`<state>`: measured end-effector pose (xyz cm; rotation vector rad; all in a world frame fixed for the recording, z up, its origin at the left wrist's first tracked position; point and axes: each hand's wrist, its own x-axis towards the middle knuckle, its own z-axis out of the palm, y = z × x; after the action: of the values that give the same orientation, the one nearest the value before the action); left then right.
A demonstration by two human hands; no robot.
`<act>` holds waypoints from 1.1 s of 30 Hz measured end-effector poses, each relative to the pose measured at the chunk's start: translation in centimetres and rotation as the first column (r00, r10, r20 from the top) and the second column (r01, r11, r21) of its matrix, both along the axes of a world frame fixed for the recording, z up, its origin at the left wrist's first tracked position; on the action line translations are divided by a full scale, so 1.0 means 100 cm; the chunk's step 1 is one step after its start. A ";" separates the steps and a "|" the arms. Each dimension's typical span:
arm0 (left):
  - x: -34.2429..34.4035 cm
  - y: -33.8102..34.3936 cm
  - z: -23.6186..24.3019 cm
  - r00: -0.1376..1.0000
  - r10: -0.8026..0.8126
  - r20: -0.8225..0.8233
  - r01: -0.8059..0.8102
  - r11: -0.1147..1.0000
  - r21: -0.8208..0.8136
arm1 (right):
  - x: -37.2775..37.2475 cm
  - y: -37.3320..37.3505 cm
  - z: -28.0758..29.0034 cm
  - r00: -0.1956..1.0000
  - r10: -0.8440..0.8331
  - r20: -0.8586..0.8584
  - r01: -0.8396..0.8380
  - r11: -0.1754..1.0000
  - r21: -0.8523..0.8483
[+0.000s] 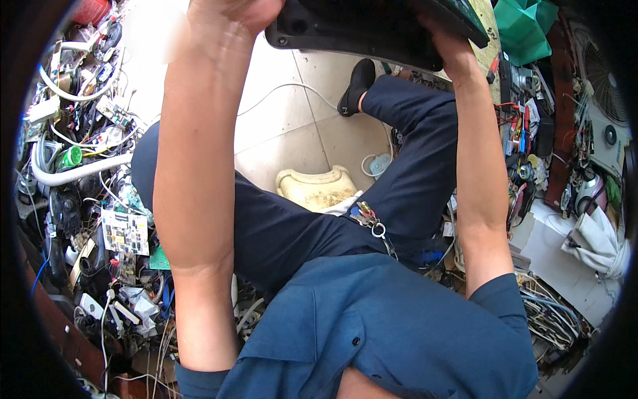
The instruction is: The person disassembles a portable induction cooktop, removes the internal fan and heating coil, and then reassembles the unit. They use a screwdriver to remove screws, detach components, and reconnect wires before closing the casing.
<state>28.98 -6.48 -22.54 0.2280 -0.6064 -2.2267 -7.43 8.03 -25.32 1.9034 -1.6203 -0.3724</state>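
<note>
A black plastic housing (352, 33) with a screw near its corner is raised at the top edge, partly cut off by the frame. My right hand (453, 50) grips its right end, fingers partly hidden against the dark underside. At the housing's left end is my left hand (244, 12); its fingers lie beyond the top edge, so their hold does not show. Both forearms stretch upward, away from my body.
Heaped circuit boards (125, 231), cables and parts lie at left; more electronic scrap (525, 133) is at right, near a green bag (525, 30) and a fan unit (601, 83). A cream plastic piece (316, 188) rests between my legs on the tiled floor (279, 149).
</note>
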 end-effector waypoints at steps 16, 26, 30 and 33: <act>0.003 0.008 0.042 0.991 0.120 0.061 -0.118 0.992 -0.037 | 0.042 0.007 0.028 0.278 -0.168 0.946 0.222 0.969 0.107; 0.008 -0.011 -0.036 0.999 0.008 -0.052 -0.001 0.991 0.137 | 0.028 0.034 0.077 -0.746 0.271 0.608 0.416 0.903 0.107; 0.004 -0.001 0.025 0.902 0.115 0.416 -0.058 0.987 -0.147 | 0.009 -0.001 0.090 -0.671 0.125 0.730 0.308 0.944 0.121; 0.014 0.013 0.041 0.818 0.157 0.553 -0.103 0.986 -0.128 | 0.009 -0.035 0.065 -0.665 0.037 0.746 0.263 0.946 0.188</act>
<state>30.37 -5.16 -18.41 0.8765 -0.9737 -1.9798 -6.49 4.50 -18.84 1.2968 -2.6996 2.5638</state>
